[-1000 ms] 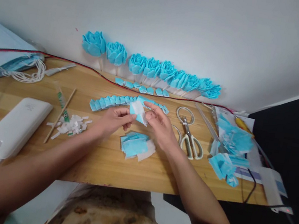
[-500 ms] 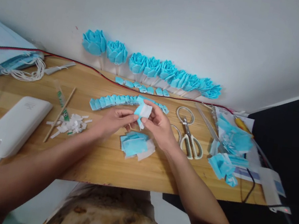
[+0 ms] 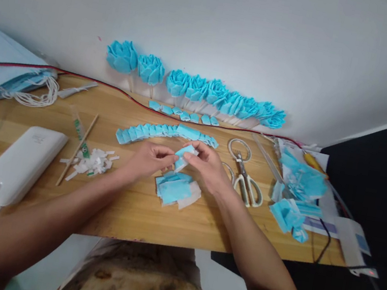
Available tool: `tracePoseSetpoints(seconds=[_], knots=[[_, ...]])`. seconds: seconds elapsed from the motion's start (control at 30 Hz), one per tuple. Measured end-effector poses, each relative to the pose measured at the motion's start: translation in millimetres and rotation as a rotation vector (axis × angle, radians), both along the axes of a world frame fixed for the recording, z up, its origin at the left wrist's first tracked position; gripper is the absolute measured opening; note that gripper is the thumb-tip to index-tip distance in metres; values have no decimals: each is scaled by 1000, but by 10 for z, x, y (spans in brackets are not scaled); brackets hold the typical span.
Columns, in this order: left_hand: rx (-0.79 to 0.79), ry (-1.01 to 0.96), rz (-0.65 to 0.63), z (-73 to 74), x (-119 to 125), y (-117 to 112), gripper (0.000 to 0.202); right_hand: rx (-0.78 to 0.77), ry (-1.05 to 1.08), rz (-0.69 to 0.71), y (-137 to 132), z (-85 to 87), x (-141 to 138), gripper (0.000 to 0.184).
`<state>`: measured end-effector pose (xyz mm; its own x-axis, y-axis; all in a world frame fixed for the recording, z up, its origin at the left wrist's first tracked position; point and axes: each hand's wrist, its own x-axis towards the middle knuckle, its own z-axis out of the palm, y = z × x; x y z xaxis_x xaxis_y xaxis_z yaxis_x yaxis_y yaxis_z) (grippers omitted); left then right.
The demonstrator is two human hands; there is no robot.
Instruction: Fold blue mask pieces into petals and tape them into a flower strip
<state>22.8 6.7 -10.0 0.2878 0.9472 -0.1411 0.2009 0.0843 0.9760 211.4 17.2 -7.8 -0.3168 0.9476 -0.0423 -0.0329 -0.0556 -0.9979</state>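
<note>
Between my two hands is a small folded piece of blue-and-white fabric (image 3: 184,157), like face-mask cloth. My left hand (image 3: 153,160) pinches its left edge with thumb and fingertips. On the other side, my right hand (image 3: 207,165) grips it, thumb on top and fingers behind. Just below lies a pile of flat blue and white fabric pieces (image 3: 175,190). Beyond my hands runs a curved row of folded blue pieces (image 3: 147,130), with a flat blue strip (image 3: 187,132) lying on it.
Scissors (image 3: 245,179) and tape rolls (image 3: 240,150) lie right of my hands. Blue fabric scraps (image 3: 289,214) sit farther right. A power bank (image 3: 18,164), wooden stick (image 3: 78,147) and white paper bits (image 3: 95,162) are at left. Blue fabric flowers (image 3: 198,88) lean on the wall.
The held piece has been folded over, so more blue and less white faces up. Both hands have come slightly lower, and my right fingers have curled in closer around it.
</note>
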Motion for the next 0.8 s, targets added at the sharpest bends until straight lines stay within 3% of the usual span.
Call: tracePoseSetpoints(seconds=[0.27, 0.5, 0.8], knots=[[60, -43, 84, -63, -6, 21, 30, -27, 17, 60, -16, -29, -3, 48], [40, -107, 89, 5, 9, 2, 35, 65, -83, 30, -7, -70, -6, 49], [10, -140, 104, -21, -6, 21, 22, 51, -58, 69, -29, 27, 9, 44]])
